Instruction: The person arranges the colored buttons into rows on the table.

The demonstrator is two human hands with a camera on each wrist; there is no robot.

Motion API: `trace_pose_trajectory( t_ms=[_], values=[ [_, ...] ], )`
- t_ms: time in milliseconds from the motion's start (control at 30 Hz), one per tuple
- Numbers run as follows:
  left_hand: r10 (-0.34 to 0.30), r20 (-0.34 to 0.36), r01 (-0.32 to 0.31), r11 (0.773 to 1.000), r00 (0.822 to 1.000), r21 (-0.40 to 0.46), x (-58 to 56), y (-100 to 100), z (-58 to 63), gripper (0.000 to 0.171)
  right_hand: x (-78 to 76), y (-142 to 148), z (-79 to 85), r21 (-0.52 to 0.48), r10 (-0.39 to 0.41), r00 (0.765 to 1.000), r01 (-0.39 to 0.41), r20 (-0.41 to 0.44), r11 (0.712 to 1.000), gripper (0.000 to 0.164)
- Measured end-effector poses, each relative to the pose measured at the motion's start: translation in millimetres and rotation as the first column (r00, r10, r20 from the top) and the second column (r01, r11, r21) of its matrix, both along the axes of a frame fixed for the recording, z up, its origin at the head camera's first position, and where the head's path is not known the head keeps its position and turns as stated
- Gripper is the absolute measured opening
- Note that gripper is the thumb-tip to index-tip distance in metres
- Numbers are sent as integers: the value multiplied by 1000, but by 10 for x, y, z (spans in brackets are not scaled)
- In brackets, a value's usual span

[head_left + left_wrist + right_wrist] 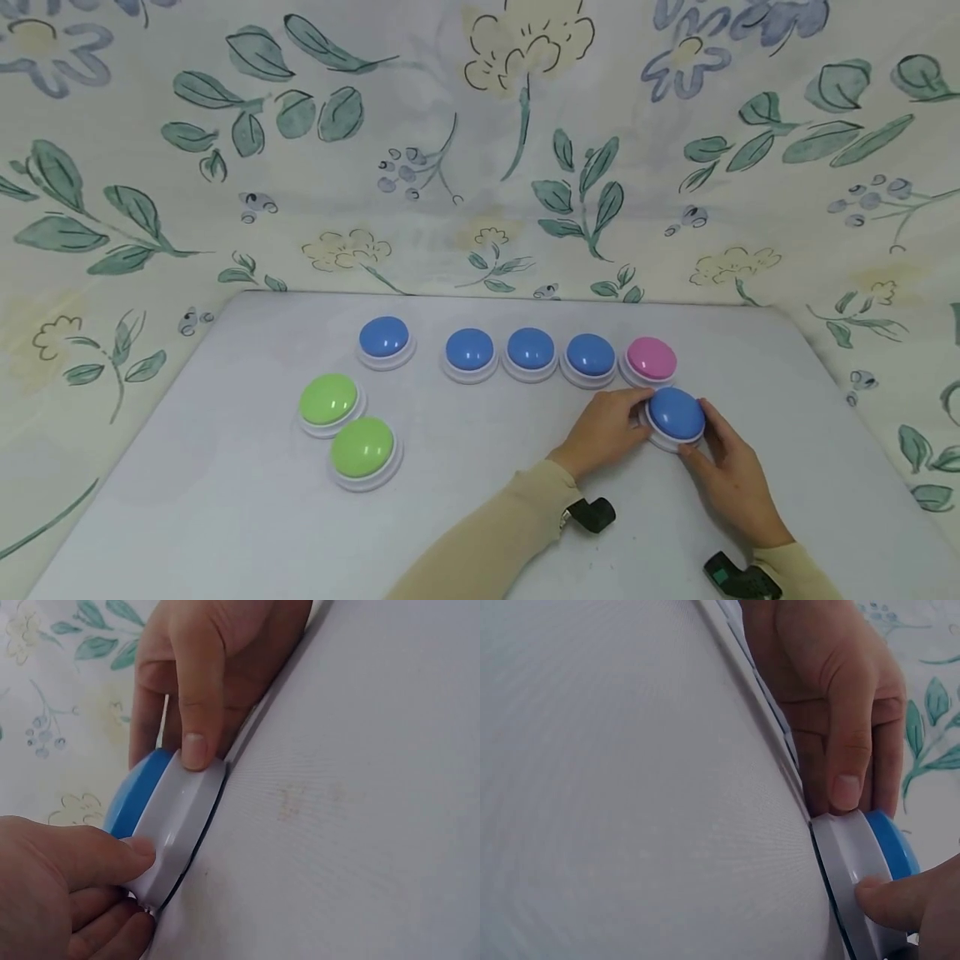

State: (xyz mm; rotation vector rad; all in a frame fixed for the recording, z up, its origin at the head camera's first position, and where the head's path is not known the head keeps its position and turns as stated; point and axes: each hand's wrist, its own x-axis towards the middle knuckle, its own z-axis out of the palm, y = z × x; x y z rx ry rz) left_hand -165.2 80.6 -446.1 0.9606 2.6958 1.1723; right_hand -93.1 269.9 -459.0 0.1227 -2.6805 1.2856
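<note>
A blue push button (pixel 677 414) with a white round base is held between both hands at the right of the table. My left hand (pixel 606 429) grips its left side, the thumb against the white base (pixel 176 814). From the other side my right hand (pixel 738 482) holds it, thumb on the front of the base and fingers around the right edge. In the right wrist view the button's base (pixel 849 851) stands close to the table surface; whether it touches cannot be told. Just behind it sits a pink button (pixel 651 358), partly hidden at its base.
Three blue buttons (pixel 530 350) stand in a row left of the pink one. Another blue button (pixel 384 337) sits farther left. Two green buttons (pixel 362 447) stand close together at the front left. A floral cloth (pixel 450 150) rises behind the white table (pixel 247 517).
</note>
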Motion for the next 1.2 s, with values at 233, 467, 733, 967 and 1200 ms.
trace_pose_trajectory(
  t_ms=[233,467,733,967,1200],
  values=[
    [23,36,-23,1000,999,0,16,-20,37,50,22,-24,11,-55,-16,999,18,30,998,81],
    [58,52,-57,998,997,-29,40,-87,184,51,9,-33,41,-82,-49,999,50,20,995,80],
    [24,33,-24,1000,999,15,70,-390,422,48,14,-87,159,-81,-107,992,102,-67,992,78],
    [25,-25,-24,999,999,38,126,-873,588,46,58,-290,311,-91,-168,974,155,-154,984,66],
    [91,-77,-86,994,993,66,290,-1423,657,45,16,-573,446,-80,-105,966,88,-238,993,61]
  ],
)
